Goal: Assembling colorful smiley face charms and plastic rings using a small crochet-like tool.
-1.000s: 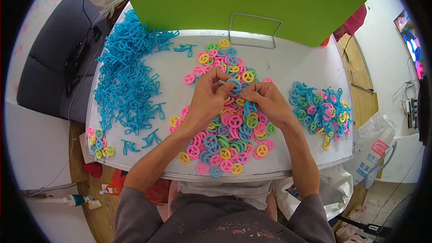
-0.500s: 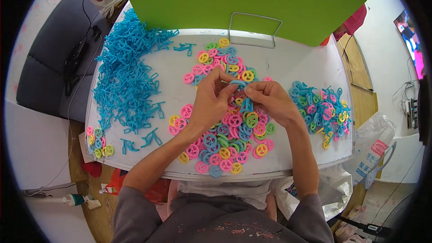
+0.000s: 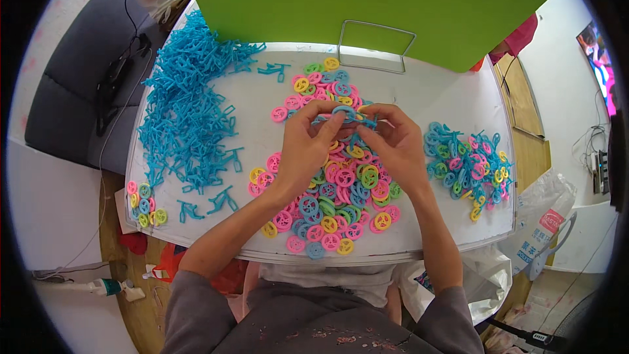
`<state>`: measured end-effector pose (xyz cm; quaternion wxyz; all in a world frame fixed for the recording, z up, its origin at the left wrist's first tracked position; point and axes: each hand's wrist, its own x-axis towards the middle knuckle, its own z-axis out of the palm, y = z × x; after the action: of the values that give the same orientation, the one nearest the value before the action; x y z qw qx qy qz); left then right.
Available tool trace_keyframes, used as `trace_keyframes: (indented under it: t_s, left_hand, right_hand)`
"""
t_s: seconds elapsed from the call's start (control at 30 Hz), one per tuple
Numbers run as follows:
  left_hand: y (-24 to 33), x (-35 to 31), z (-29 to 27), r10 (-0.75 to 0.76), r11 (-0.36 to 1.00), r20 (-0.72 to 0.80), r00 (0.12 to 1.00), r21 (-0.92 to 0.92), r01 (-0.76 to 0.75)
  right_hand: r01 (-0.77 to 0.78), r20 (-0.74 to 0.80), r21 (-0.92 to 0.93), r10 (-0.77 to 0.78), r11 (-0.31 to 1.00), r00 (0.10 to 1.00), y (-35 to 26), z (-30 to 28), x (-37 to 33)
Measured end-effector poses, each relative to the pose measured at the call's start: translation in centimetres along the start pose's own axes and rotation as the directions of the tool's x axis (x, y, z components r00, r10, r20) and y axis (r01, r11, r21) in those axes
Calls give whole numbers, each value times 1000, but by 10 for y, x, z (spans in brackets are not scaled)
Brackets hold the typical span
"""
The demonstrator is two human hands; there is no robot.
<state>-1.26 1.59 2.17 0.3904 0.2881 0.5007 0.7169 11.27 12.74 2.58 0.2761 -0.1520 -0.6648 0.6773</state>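
Above the middle of the table, my left hand (image 3: 306,147) pinches a light blue plastic wheel (image 3: 343,113) between thumb and fingers. Close against it, my right hand (image 3: 398,147) grips a darker blue plastic frame piece (image 3: 369,122). The two parts touch, but my fingers cover the place where they meet. Below and behind my hands spreads a pile of small spoked wheels (image 3: 344,177) in pink, yellow, green and blue.
Loose blue frame pieces (image 3: 187,105) are heaped along the left. At the right lies a pile of frames with wheels on them (image 3: 468,167). A few wheels (image 3: 145,204) sit at the near left corner. A green panel (image 3: 367,6) with a wire stand (image 3: 377,69) rises at the far edge.
My right hand has turned and its fingers have curled, so the frame piece that hung down now lies more sideways against the wheel. Both hands stay close together over the pile.
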Motion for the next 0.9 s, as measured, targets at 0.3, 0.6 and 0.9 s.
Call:
trace_keyframes:
  t_s: [0.3,0.6,0.9]
  left_hand:
    - [0,0,2,141,990,-51,989,32,-140]
    - [-5,3,-1,73,985,-35,997,161,-67]
    - [-3,3,0,-16,986,-10,1000,169,17]
  right_hand:
    - [267,-103,-546,-380,794,919,-4,7,-2]
    - [280,-35,-657,-400,700,916,-2,0,-1]
    - [96,-153,-533,-207,841,966,-2,6,-6]
